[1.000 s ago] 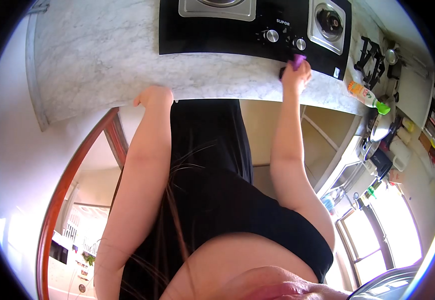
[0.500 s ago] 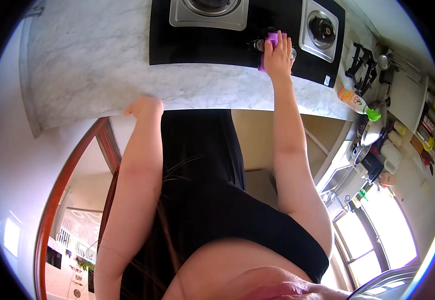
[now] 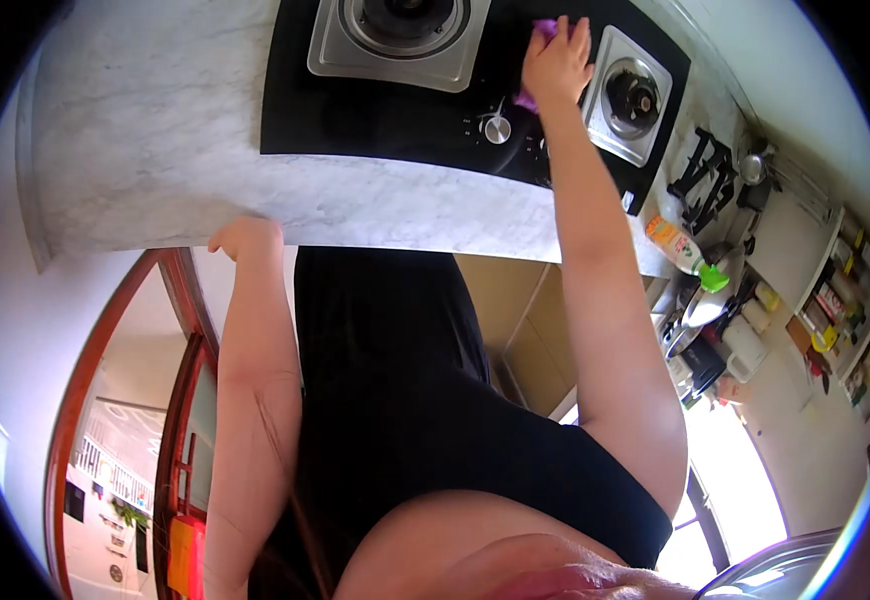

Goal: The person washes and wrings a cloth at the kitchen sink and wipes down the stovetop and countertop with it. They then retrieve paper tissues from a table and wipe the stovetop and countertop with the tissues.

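Observation:
My right hand (image 3: 557,68) presses on a purple cloth (image 3: 526,101), its fingers bent over it and partly spread. Most of the cloth lies hidden under the palm. Both are on the black glass gas stove (image 3: 375,115), between the large left burner (image 3: 407,20) and the smaller right burner (image 3: 632,98). A silver knob (image 3: 497,129) shows just left of my wrist. My left hand (image 3: 248,237) leans on the front edge of the marble countertop (image 3: 145,150), and its fingers are mostly out of sight.
Right of the stove stand an orange-and-white bottle with a green cap (image 3: 690,255) and black pan supports (image 3: 703,180). Beyond them are a metal sink (image 3: 715,290), utensils and a loaded shelf (image 3: 835,300). A wood-framed doorway (image 3: 180,300) is at the left.
My right hand has slid the cloth farther back on the stove, away from the knobs, uncovering the silver knob. The view has shifted, and my left hand stays at the counter edge.

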Demonstrator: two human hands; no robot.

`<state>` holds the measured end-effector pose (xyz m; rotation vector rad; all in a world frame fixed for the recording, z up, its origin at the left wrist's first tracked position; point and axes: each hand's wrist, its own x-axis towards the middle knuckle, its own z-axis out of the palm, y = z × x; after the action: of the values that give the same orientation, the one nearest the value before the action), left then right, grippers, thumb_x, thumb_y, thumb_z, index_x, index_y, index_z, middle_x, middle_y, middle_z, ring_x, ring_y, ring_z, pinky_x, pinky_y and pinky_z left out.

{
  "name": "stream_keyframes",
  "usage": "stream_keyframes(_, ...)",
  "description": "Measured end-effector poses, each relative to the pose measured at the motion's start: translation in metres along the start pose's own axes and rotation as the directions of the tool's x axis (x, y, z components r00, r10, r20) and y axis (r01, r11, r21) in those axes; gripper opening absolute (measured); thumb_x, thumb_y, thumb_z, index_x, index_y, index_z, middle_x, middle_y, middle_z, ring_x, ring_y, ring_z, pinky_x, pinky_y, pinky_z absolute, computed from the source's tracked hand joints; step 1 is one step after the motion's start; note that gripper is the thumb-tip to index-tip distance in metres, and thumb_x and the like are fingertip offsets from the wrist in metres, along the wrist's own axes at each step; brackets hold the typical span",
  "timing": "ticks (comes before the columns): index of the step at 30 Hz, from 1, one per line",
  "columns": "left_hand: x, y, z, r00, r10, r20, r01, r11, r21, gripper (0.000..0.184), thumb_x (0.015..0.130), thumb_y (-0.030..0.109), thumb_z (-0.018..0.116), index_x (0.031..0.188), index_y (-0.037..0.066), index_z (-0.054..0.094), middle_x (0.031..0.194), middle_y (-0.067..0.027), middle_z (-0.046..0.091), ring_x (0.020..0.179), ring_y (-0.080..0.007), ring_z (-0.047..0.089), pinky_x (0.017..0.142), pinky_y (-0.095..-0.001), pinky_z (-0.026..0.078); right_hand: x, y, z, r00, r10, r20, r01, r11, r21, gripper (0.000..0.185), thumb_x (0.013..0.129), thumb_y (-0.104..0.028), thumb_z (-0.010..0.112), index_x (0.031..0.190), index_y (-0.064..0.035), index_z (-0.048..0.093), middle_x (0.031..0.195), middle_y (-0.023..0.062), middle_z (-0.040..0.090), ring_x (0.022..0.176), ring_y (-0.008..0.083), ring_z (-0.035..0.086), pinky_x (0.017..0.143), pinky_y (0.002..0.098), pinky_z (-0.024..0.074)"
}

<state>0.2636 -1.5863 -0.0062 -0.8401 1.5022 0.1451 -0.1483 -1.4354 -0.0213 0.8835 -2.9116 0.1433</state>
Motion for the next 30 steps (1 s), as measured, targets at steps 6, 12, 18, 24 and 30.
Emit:
stream_keyframes(6, 0.009, 0.006, 0.007, 0.994, -0.101, -0.045, 0.097, 0.993, -0.07, 0.043, 0.097, 0.026, 0.041, 0.129, 0.005, 0.06, 0.129, -0.0165, 0.06, 0.116, -0.0338, 0.059, 0.101, -0.0625, 0.035, 0.12, 0.029, -0.005, 0.994, -0.005, -0.113, 0.01, 0.999, 0.05, 0.045, 0.094, -0.039, 0.051, 0.127, -0.009, 0.054, 0.125, 0.0139, 0.055, 0.118, 0.0353, 0.05, 0.097, 0.0463, 0.042)
stream_keyframes(12, 0.004, 0.008, -0.001, 0.987, -0.16, -0.018, 0.158, 0.984, -0.088, 0.046, 0.096, 0.027, 0.045, 0.133, 0.001, 0.054, 0.133, -0.0169, 0.057, 0.117, -0.0298, 0.059, 0.104, -0.0537, 0.037, 0.061, 0.08, 0.013, 0.899, -0.429, -0.086, 0.433, 0.901, 0.031, 0.047, 0.093, -0.035, 0.054, 0.132, -0.0088, 0.051, 0.131, 0.0154, 0.057, 0.12, 0.0348, 0.053, 0.097, 0.0472, 0.0445)
stream_keyframes(18, 0.022, 0.014, 0.009, 0.8, -0.556, 0.227, 0.356, 0.135, -0.925, 0.053, 0.1, 0.036, 0.028, 0.137, 0.004, 0.048, 0.141, -0.0081, 0.051, 0.125, -0.0244, 0.053, 0.102, -0.0429, 0.043, -0.065, 0.115, -0.044, 0.849, -0.418, 0.324, 0.393, 0.908, 0.144, 0.053, 0.094, -0.037, 0.051, 0.144, -0.0201, 0.042, 0.153, 0.0027, 0.035, 0.141, 0.023, 0.032, 0.107, 0.0597, 0.0289)
stream_keyframes(24, 0.105, 0.008, 0.07, 0.643, -0.585, 0.495, -0.015, -0.656, -0.755, 0.059, 0.096, 0.033, 0.043, 0.137, -0.009, 0.04, 0.138, -0.0204, 0.051, 0.124, -0.0294, 0.053, 0.101, -0.0364, 0.043, 0.001, 0.102, -0.007, 0.94, -0.33, 0.082, 0.32, 0.941, 0.113, 0.052, 0.095, -0.038, 0.049, 0.143, -0.0177, 0.042, 0.153, 0.0035, 0.036, 0.142, 0.0229, 0.031, 0.107, 0.0626, 0.0279)
stream_keyframes(30, 0.035, 0.025, 0.009, 0.655, -0.52, 0.548, -0.236, -0.83, -0.505, 0.056, 0.098, 0.038, 0.029, 0.123, -0.005, 0.056, 0.131, -0.0156, 0.058, 0.111, -0.0295, 0.061, 0.094, -0.0383, 0.051, 0.136, 0.082, 0.009, 0.999, -0.021, -0.044, 0.023, 0.999, 0.028, 0.048, 0.095, -0.037, 0.049, 0.138, -0.0136, 0.046, 0.149, 0.0103, 0.04, 0.138, 0.0295, 0.034, 0.106, 0.0573, 0.0334)
